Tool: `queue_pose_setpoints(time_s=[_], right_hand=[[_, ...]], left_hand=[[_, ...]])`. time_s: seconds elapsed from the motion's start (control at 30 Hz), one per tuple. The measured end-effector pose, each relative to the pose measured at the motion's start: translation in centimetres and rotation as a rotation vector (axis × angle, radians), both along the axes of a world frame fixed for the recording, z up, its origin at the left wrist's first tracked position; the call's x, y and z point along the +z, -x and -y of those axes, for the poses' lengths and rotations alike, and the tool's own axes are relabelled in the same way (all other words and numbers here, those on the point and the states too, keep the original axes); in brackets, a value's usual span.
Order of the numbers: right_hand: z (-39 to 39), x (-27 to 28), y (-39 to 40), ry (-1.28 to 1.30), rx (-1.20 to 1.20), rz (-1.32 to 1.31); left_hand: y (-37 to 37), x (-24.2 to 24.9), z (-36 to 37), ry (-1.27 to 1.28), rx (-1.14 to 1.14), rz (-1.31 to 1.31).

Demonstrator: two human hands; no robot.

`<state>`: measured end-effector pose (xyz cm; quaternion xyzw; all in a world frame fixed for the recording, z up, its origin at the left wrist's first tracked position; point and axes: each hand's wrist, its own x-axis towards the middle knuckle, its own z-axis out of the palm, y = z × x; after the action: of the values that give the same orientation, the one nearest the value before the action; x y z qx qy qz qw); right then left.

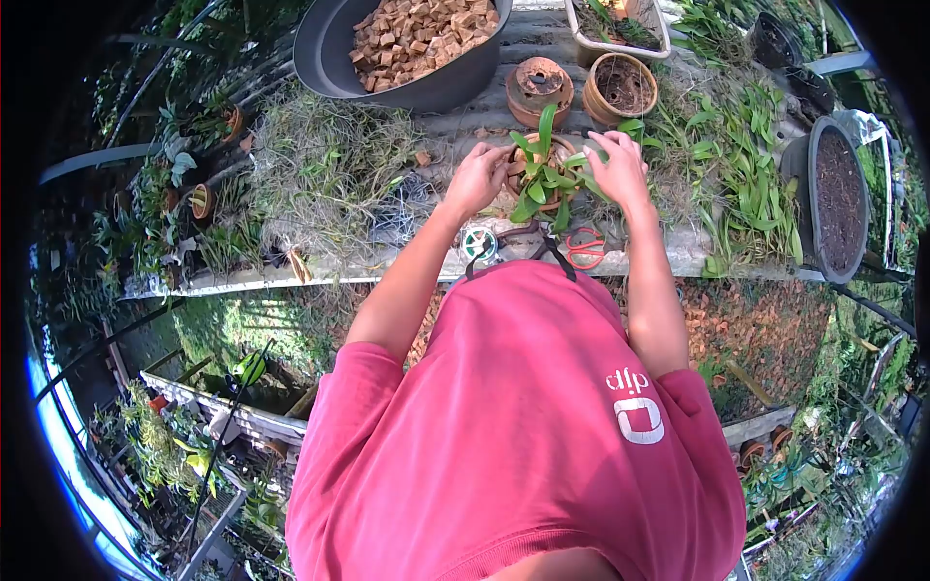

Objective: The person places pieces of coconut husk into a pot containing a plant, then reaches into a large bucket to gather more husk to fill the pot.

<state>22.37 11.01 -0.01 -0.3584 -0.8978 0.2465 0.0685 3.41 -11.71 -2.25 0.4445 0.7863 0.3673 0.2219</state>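
Note:
A green leafy plant stands in a round terracotta pot on the grey worktop. At the pot's left rim is my left hand, its fingers curled against the edge; whether they grip it is hard to tell. My right hand is at the plant's right side, fingers apart near the leaves, with nothing seen in it. Red-handled scissors and a green and white spool lie between my forearms, close to the table's front edge.
A black tub of brown chunks stands at the back. Behind the plant are a stacked clay pot, another pot and a rectangular planter. Dry roots lie left; cut plants and a soil tub are right.

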Motion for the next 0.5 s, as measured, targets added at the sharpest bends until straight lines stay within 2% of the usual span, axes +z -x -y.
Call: queue_pose_setpoints(time_s=[0.1,0.17,0.23,0.27,0.4,0.5], right_hand=[[-0.5,-0.9,-2.4,-0.014,-0.149,-0.229],[0.8,-0.2,-3.8,0.065,-0.204,-0.264],[1.9,-0.3,-4.6,0.152,-0.223,-0.309],[2.5,-0.9,-4.9,0.201,-0.215,-0.336],[4.8,0.6,-5.0,0.246,-0.168,-0.359],[6.1,0.6,-5.6,0.22,-0.236,-0.343]], left_hand=[[0.2,-2.8,0.9,-0.008,0.215,0.257],[0.4,-4.6,1.6,-0.009,0.276,0.493],[0.0,-1.9,1.7,0.042,0.381,0.779],[0.4,-2.4,1.9,0.054,0.279,0.725],[0.1,-0.5,1.3,0.024,0.244,0.543],[0.1,-1.0,1.0,-0.069,0.359,0.85]])
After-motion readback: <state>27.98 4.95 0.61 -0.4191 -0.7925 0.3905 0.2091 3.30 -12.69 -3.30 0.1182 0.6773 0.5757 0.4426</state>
